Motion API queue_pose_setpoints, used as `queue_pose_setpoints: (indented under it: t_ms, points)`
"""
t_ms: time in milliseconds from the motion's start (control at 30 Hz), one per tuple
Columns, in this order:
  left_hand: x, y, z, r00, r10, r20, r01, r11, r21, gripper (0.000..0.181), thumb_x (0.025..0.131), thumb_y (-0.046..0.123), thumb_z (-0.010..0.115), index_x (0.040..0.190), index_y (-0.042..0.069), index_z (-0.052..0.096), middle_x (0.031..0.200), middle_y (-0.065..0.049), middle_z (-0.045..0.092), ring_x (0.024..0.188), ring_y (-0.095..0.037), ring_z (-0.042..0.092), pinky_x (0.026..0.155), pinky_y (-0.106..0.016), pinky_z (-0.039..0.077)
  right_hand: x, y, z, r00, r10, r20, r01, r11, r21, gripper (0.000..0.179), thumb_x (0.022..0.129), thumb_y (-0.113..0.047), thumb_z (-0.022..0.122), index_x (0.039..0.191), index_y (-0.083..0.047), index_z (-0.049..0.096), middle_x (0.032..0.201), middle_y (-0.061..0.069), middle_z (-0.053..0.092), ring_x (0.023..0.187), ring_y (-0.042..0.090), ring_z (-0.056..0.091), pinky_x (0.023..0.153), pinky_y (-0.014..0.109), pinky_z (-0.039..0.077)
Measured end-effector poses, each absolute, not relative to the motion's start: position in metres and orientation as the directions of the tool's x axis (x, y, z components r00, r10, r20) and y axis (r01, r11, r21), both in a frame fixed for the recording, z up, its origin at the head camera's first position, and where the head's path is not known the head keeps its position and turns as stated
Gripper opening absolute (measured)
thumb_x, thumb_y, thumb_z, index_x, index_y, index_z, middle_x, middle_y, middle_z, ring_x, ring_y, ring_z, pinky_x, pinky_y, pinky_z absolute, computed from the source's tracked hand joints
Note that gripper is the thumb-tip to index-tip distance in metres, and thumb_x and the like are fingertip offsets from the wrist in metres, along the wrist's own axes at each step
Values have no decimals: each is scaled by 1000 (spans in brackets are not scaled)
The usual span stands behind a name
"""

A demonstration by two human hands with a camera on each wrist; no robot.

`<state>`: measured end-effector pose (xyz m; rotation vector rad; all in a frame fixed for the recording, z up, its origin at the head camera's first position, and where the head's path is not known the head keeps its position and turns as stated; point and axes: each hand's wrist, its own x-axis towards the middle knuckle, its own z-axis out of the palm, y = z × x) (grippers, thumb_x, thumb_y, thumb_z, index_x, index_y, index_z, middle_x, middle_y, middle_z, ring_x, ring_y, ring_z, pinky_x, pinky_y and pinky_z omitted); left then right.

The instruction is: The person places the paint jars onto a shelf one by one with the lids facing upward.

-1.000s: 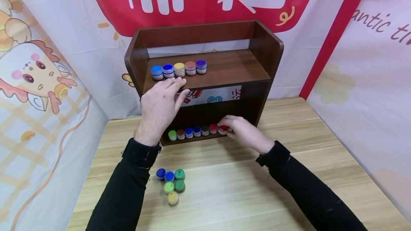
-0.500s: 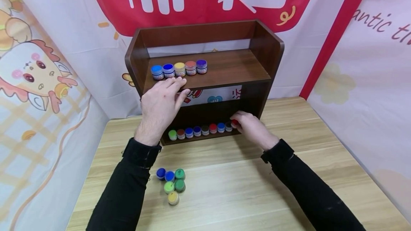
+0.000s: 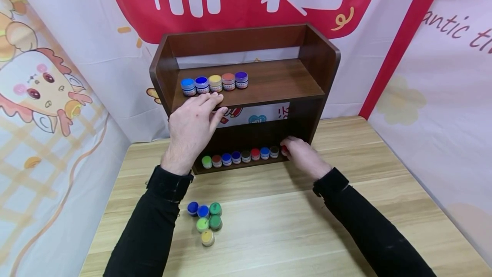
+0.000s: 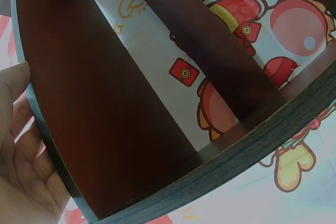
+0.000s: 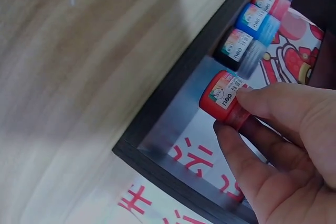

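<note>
My right hand [image 3: 305, 157] pinches a red-lidded paint jar [image 5: 220, 97] between thumb and fingers at the right end of the lower shelf. In the right wrist view the jar sits close beside a black-lidded paint jar [image 5: 235, 45], the last of a row. That row runs left past blue [image 3: 264, 153] and red [image 3: 255, 154] jars to a light green one [image 3: 206, 162]. My left hand [image 3: 194, 123] rests on the front edge of the upper shelf [image 3: 269, 91], fingers laid over it. Beyond those fingertips stands a short row of paint jars, including a yellow-lidded one [image 3: 215, 82].
A brown wooden rack [image 3: 326, 72] stands at the back of the light wood table [image 3: 292, 225]. Several more jars, among them a green one [image 3: 215, 222] and a yellow one [image 3: 207, 238], stand grouped near my left forearm. Printed cloth [image 3: 96, 46] hangs behind.
My right hand has shifted right along the lower shelf with the red jar, uncovering the blue and black jars beside it. The left hand stays on the upper shelf edge.
</note>
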<state>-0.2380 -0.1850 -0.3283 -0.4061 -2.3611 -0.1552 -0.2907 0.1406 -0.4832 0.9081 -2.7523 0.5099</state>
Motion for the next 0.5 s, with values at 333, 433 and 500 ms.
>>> queue_pose_setpoints:
  t_ms: [333,433,500]
  points:
    - [-239,-185,-329,-688,246,683,335,942,-2,54,103,59,49,138,23,69,138,-2,68,125,-27,64,89,-45,59,-293,140,-492,-796,-531,290,-598,763,-246,24,92,-3,74,114,5,70,104,16,68,91,24,66,77,38,60]
    - [-239,-185,-329,-684,247,687,337,942,-3,54,103,59,49,138,23,70,137,-2,68,124,-27,64,88,-45,60,-293,139,-492,-815,-500,294,-569,785,-243,25,92,-7,76,114,4,70,104,15,68,91,24,67,77,39,60]
    - [-239,-185,-329,-682,247,689,337,941,-4,54,103,58,49,138,23,70,137,-2,68,124,-27,64,88,-45,60,-293,139,-492,-823,-484,297,-556,793,-248,23,92,-8,76,111,3,70,101,15,68,90,24,67,76,39,60]
